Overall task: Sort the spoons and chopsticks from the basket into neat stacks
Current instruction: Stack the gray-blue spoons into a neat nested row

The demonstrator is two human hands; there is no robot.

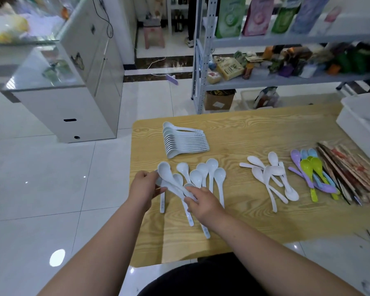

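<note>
Wooden table (pixel 265 129) viewed from above by a seated person, both forearms reaching to its near left corner. Left hand (pixel 144 189): fingers curled round the bowl end of a small bunch of white spoons (pixel 164 170), held at the table's left edge. Right hand (pixel 203 202): fingers curled onto the handles of the same bunch, thumb side hidden, so the grip is taken as closed on the handles. Just to the right of the bunch, loose white spoons (pixel 219 175) are fanned flat on the table, bowls pointing away, handles partly covered by the right hand. Beyond them, a finished stack of white spoons (pixel 186 142) is nested neatly, lying on its side, handles to the right. At mid-table, well apart from these, a heap of thin white spoons (pixel 269 178) is crossed at random. Right of that, coloured spoons (pixel 312 174) in purple, blue and green are overlapped, touching a bundle of chopsticks (pixel 346 171) laid roughly parallel near the right edge. A white container (pixel 361 116) is seen at the far right corner, partly out of frame. Stocked metal shelving (pixel 265 82) stands behind the table.
</note>
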